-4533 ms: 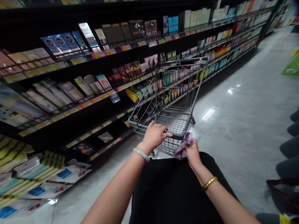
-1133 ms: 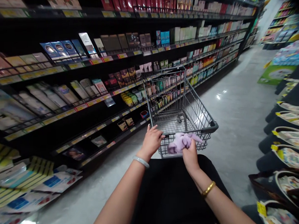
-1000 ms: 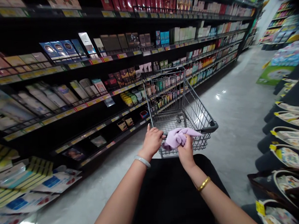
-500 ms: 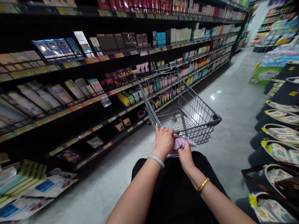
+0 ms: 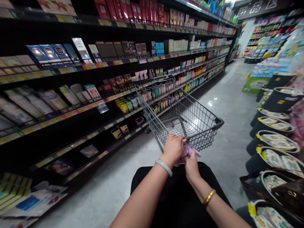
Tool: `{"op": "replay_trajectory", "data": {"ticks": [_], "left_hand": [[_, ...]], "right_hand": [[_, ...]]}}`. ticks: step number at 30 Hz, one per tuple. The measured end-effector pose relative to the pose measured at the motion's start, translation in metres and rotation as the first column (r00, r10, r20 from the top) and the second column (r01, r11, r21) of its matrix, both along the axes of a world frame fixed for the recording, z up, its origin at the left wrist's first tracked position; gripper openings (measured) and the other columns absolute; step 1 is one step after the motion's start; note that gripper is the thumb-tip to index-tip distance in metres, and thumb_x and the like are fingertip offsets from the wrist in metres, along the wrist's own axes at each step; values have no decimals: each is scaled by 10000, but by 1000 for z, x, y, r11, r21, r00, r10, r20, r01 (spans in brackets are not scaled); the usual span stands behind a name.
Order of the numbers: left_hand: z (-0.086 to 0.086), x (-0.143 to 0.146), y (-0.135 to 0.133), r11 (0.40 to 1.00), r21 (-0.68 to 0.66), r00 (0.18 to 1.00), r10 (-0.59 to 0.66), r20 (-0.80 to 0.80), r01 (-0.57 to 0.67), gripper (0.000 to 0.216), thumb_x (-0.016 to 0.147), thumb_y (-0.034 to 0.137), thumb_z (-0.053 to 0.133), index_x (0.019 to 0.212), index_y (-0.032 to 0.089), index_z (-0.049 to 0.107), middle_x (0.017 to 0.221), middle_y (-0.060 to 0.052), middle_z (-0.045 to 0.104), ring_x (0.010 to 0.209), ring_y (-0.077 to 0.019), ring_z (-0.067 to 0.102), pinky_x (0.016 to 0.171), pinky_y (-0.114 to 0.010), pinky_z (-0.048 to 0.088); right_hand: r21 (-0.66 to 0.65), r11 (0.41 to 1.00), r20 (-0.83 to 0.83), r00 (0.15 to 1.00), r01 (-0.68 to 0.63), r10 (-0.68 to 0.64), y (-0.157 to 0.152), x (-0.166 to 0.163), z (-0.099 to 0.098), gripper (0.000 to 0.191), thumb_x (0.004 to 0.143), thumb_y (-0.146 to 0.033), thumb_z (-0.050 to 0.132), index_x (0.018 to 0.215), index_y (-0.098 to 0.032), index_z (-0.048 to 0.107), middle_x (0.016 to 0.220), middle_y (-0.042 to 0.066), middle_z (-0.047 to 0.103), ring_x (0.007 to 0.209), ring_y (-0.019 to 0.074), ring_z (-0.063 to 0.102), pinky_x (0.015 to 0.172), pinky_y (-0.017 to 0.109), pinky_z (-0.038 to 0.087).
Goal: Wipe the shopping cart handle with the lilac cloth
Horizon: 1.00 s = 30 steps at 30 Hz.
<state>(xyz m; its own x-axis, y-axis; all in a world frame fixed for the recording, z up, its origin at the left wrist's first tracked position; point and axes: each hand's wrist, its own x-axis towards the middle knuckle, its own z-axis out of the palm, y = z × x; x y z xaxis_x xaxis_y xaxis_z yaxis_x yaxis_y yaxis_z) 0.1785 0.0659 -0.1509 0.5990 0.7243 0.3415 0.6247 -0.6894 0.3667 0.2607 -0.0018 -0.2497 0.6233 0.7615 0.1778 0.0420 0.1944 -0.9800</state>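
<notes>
A grey wire shopping cart (image 5: 192, 117) stands in the aisle right in front of me, its basket bare. A crumpled lilac cloth (image 5: 187, 150) lies against the cart's near handle. My right hand (image 5: 191, 163) grips the cloth from below. My left hand (image 5: 174, 147), with a pale bangle on the wrist, rests over the cloth and the handle, touching both. The handle itself is mostly hidden under my hands.
Tall black shelves (image 5: 89, 68) packed with boxed and bottled goods run along the left. Dark round bins (image 5: 275, 125) with packaged goods line the right side. A brown bag (image 5: 291, 192) sits at lower right. The glossy grey floor (image 5: 232, 100) stretches ahead.
My left hand has slid right along the handle onto the cloth, and my hands now meet. The cloth has bunched up smaller. The view has swung, showing more of the aisle ahead.
</notes>
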Motion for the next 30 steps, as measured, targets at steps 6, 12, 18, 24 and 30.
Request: {"op": "replay_trajectory", "data": {"ticks": [6, 12, 18, 24, 30], "left_hand": [[16, -25, 36, 995, -58, 992, -90, -94, 84, 250, 929, 270, 500, 1030, 223, 723, 1072, -62, 729, 1089, -221, 629, 1040, -382, 426], [15, -36, 47, 997, -56, 981, -62, -184, 53, 305, 937, 228, 450, 1109, 255, 700, 1229, -51, 671, 1347, -226, 433, 1200, -576, 41], [10, -31, 34, 1000, -12, 988, 10, -152, -12, 323, 974, 313, 387, 927, 235, 697, 1108, -36, 677, 1334, -227, 419, 1186, -619, 30], [2, -35, 29, 996, -7, 986, 85, -145, -87, 248, 944, 279, 454, 1052, 234, 672, 1171, -65, 653, 1398, -247, 362, 1200, -583, 100], [6, -70, 36, 988, -84, 984, 118, -133, -130, 324, 975, 270, 363, 945, 220, 682, 1295, -30, 623, 1437, -226, 316, 1197, -587, 84]], "right_hand": [[119, 992, 609, 786, 41, -106, 9, 24, 65, 378, 749, -205, 577, 1127, -222, 579, 1292, 106, 525, 1216, 266, 477, 1049, 444, 385], [-98, 983, 914, 377, -156, 151, 23, 48, 73, 374, 759, -103, 490, 1095, -201, 621, 1194, 91, 621, 1114, 262, 505, 1024, 417, 373], [-21, 1000, 904, 427, -19, 27, 28, 71, 61, 362, 770, -103, 464, 1096, -173, 606, 1175, 112, 616, 1105, 263, 491, 1011, 409, 382], [-60, 998, 912, 407, 15, 48, 34, 22, 71, 294, 803, -171, 485, 1059, -182, 629, 1089, 107, 629, 1028, 283, 472, 1022, 452, 335], [-110, 993, 965, 235, -42, 117, 36, 73, 81, 322, 789, -184, 499, 1080, -205, 633, 1005, 73, 637, 981, 262, 489, 1038, 427, 306]]}}
